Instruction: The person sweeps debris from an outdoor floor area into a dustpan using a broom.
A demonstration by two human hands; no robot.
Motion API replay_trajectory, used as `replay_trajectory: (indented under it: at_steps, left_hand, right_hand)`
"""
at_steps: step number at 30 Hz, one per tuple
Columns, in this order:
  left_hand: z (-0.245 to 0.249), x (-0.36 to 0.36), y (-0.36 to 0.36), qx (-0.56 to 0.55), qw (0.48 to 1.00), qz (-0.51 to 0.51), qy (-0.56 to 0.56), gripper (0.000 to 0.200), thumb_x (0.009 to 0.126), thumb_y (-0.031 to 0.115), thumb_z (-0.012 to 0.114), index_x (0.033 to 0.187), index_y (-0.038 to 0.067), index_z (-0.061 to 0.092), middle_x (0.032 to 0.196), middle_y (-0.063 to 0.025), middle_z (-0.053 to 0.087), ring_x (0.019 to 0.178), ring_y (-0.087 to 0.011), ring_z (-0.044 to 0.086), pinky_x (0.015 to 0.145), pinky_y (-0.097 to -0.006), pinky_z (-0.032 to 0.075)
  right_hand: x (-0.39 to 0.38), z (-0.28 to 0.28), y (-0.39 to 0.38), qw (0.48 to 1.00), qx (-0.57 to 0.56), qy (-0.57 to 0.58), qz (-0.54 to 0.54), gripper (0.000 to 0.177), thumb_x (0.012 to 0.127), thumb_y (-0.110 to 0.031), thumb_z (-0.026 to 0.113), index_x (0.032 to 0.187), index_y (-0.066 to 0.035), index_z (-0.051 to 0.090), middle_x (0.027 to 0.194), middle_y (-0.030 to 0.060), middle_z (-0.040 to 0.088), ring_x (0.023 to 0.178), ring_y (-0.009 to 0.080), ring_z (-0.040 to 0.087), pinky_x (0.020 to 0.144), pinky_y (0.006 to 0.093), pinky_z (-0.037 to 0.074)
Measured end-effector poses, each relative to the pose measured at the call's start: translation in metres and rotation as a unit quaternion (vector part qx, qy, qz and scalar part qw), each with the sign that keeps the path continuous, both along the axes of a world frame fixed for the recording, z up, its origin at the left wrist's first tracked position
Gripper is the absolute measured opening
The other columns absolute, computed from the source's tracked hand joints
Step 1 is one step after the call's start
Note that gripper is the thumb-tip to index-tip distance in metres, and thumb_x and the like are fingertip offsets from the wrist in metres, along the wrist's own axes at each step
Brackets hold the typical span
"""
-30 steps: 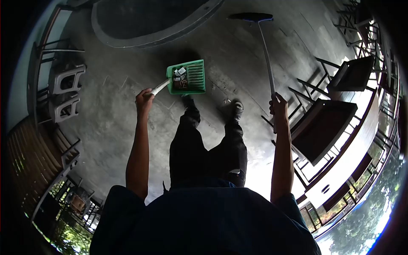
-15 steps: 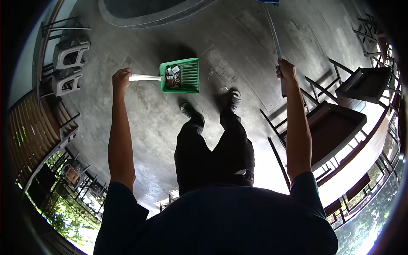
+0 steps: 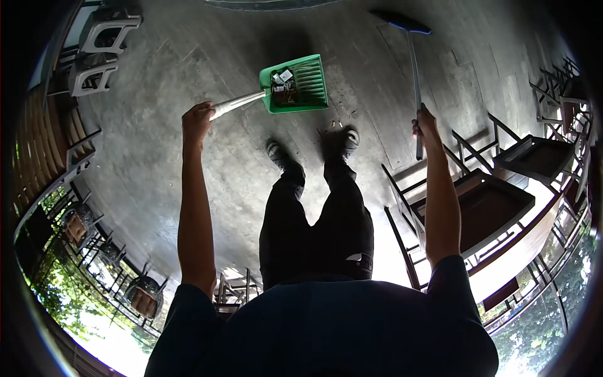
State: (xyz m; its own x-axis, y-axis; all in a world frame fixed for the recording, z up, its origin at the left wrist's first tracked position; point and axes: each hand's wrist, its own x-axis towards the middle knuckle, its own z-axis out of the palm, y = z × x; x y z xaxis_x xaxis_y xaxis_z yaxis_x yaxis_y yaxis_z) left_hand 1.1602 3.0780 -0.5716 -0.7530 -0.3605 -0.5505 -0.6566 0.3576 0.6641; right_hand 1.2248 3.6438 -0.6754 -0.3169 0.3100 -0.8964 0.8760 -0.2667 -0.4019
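My left hand point(image 3: 198, 121) is wrapped round the pale handle of a green dustpan point(image 3: 312, 81). In the pan lies a small heap of litter point(image 3: 284, 86), with white scraps and brownish bits too small to name. The pan's ribbed, open side faces right, ahead of my feet. My right hand point(image 3: 427, 125) grips the grey pole of a broom point(image 3: 409, 25), whose blue-edged, dark head is far ahead on the right. A few small pale bits point(image 3: 336, 124) lie on the floor just in front of my right shoe.
Dark wooden chairs point(image 3: 480, 201) and a long table point(image 3: 524, 235) stand close on my right. Pale plastic chairs point(image 3: 100, 53) and a slatted bench point(image 3: 41, 151) line the left side. A curved grey edge point(image 3: 273, 5) shows at the top. The concrete floor point(image 3: 151, 169) lies between.
The dustpan has moved right and forward, and its handle now slants. My left hand has shifted right. The broom head has come further into view, and the view has turned slightly.
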Motion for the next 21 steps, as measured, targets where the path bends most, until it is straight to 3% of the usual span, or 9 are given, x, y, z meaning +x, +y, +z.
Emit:
replay_trajectory:
  at_steps: [5, 9, 14, 18, 21]
  left_hand:
    - [0.000, 0.044, -0.011, -0.041, 0.998, -0.009, 0.048, 0.027, 0.071, 0.010, 0.063, 0.097, 0.004, 0.068, 0.081, -0.0053, 0.066, 0.071, -0.0131, 0.059, 0.067, -0.0253, 0.046]
    - [0.001, 0.076, -0.021, -0.060, 0.997, -0.005, 0.046, 0.029, 0.069, 0.012, 0.064, 0.096, 0.004, 0.068, 0.085, -0.0078, 0.067, 0.074, -0.0158, 0.061, 0.070, -0.0275, 0.047]
    - [-0.001, 0.113, -0.036, -0.064, 0.995, 0.019, 0.072, 0.030, 0.068, 0.013, 0.063, 0.097, 0.006, 0.068, 0.086, -0.0083, 0.067, 0.074, -0.0173, 0.062, 0.070, -0.0285, 0.047]
    - [-0.001, 0.137, -0.039, -0.088, 0.994, 0.018, 0.061, 0.030, 0.071, 0.008, 0.063, 0.101, 0.003, 0.066, 0.080, -0.0027, 0.060, 0.067, -0.0084, 0.054, 0.057, -0.0200, 0.044]
    - [-0.005, 0.144, -0.038, -0.097, 0.993, 0.046, 0.040, 0.031, 0.067, 0.015, 0.063, 0.097, 0.007, 0.069, 0.086, -0.0096, 0.068, 0.076, -0.0190, 0.063, 0.070, -0.0304, 0.048]
  right_hand:
    - [0.098, 0.047, -0.053, 1.000, 0.018, -0.011, 0.020, 0.023, 0.095, -0.024, 0.041, 0.115, -0.021, 0.050, 0.055, 0.0005, 0.045, 0.037, 0.0073, 0.038, 0.032, 0.0225, 0.031]
    - [0.194, 0.092, -0.091, 0.997, 0.010, 0.018, 0.072, 0.044, 0.095, -0.024, 0.042, 0.138, -0.023, 0.034, 0.058, 0.0008, 0.045, 0.037, 0.0066, 0.039, 0.030, 0.0206, 0.032]
    - [0.256, 0.152, -0.130, 0.995, 0.039, -0.024, 0.092, 0.046, 0.094, -0.019, 0.043, 0.139, -0.021, 0.032, 0.056, -0.0009, 0.042, 0.038, 0.0055, 0.035, 0.033, 0.0205, 0.029]
    - [0.253, 0.186, -0.136, 0.995, 0.025, -0.033, 0.092, 0.045, 0.094, -0.017, 0.042, 0.139, -0.021, 0.034, 0.055, -0.0013, 0.041, 0.038, 0.0048, 0.033, 0.033, 0.0203, 0.027]
    - [0.216, 0.188, -0.125, 0.999, 0.024, -0.001, 0.040, 0.045, 0.094, -0.017, 0.043, 0.138, -0.021, 0.035, 0.054, -0.0015, 0.040, 0.038, 0.0044, 0.032, 0.034, 0.0201, 0.026]
